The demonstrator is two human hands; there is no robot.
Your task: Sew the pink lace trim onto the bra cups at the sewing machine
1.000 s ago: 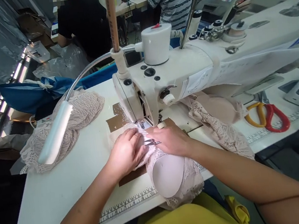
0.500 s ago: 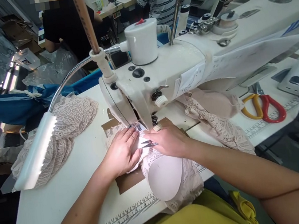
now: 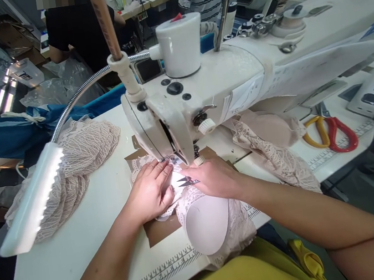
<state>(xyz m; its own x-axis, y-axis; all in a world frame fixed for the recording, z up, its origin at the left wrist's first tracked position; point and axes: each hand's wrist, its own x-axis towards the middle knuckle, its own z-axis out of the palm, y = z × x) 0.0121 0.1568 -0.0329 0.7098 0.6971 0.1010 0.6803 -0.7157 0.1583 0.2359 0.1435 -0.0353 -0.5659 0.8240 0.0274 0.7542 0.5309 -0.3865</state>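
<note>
A pale pink lace garment with a smooth moulded cup [image 3: 208, 224] lies below the head of a white sewing machine [image 3: 226, 73]. My left hand [image 3: 152, 190] rests flat on the lace just left of the needle area, its fingertips close to the presser foot. Right of the needle, my right hand [image 3: 212, 175] is closed round small thread snips [image 3: 188, 181], whose pointed blades stick out apart toward my left hand. The fingertips of my right hand are partly hidden behind the machine head and knob.
Stacked lace pieces [image 3: 86, 144] lie at the left beneath a bright lamp [image 3: 33, 201]. More lace fabric [image 3: 270, 147] and red-and-yellow-handled scissors [image 3: 341, 134] are at the right. A printed ruler [image 3: 163, 276] runs along the front edge. Two people are behind.
The view has shifted slightly. My left thumb has drawn in and bent closer to the hand. My right hand keeps the snips in nearly the same place.
</note>
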